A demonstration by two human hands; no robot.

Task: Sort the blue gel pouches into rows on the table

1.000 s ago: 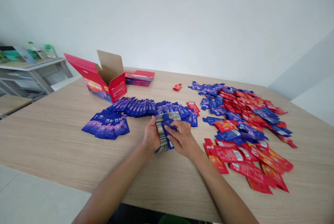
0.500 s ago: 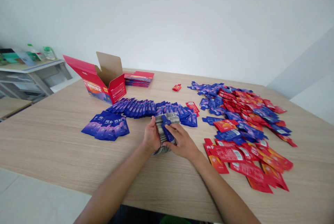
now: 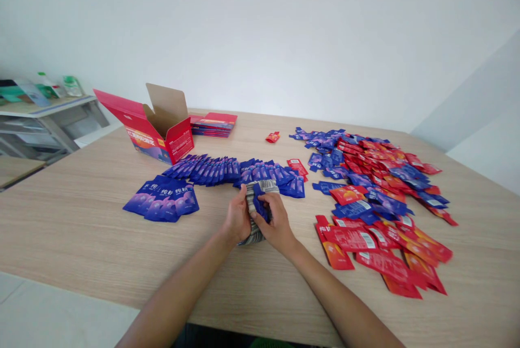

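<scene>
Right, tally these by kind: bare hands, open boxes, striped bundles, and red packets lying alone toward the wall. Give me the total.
Bare hands: 2, left hand and right hand
Open box: 1
Striped bundle: 1
Lone red packet: 1
Total: 5

Blue sachets (image 3: 162,206) look glossy plas., box (image 3: 152,142) smooth cardbd., tabletop (image 3: 101,250) matt w/ wood grain.

Your bundle (image 3: 270,187): grey, dark stripes. Your carton (image 3: 147,141): red, blue-purple low down (tan inside). Your lettered sachets (image 3: 161,200): blue, purple print, white characters. Your bench (image 3: 81,229): pale wood grain.
</scene>
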